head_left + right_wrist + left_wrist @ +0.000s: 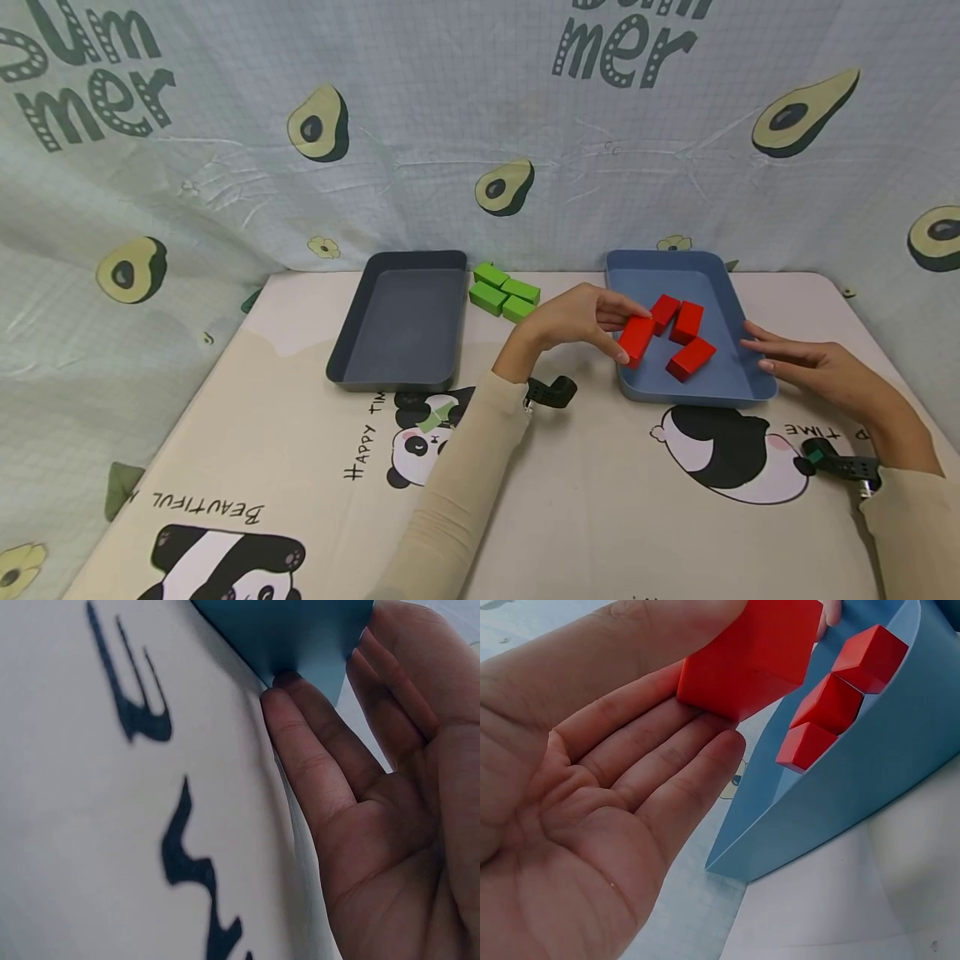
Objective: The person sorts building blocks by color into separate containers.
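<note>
My left hand (573, 321) pinches a red rectangular block (637, 340) between thumb and fingers, over the left rim of a blue tray (720, 300). The left wrist view gives a close look at the held block (750, 660), with the palm turned toward the camera. Three more red blocks (691, 359) lie inside the tray. At the tray's right side is my right hand (832, 373), its fingers extended against the outer wall. In the right wrist view, fingertips (289, 705) touch the tray wall low down, near the tabletop.
A dark grey tray (405, 325) stands left of centre. Several green blocks (487, 297) lie grouped on the table just right of it. The table bears a panda-print cloth (585, 492). Behind it hangs an avocado-print curtain (420, 125).
</note>
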Tool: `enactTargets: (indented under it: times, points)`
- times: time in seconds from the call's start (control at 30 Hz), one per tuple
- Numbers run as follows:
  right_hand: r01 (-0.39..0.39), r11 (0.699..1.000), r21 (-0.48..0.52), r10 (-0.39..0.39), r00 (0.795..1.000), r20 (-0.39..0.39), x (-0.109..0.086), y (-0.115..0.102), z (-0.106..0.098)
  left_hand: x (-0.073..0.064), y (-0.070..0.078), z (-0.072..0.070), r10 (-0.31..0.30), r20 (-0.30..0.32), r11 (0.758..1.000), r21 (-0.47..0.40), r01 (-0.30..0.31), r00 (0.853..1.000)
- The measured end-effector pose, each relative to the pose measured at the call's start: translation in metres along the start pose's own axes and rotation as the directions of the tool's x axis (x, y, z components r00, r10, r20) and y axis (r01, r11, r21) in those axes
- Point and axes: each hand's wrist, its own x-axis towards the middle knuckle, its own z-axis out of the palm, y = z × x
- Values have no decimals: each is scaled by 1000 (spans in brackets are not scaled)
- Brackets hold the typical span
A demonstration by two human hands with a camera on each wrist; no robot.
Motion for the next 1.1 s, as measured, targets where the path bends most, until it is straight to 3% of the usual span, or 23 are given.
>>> enactTargets:
  times: [0.8, 1.1]
  points:
    - [-12, 1000, -9, 11, 1000, -4, -1, 1, -1, 18, 8, 3, -18, 26, 994, 109, 15, 999]
    - [1, 1000, -2, -1, 1000, 6, -1, -2, -1, 22, 9, 7, -25, 26, 995, 102, 22, 999]
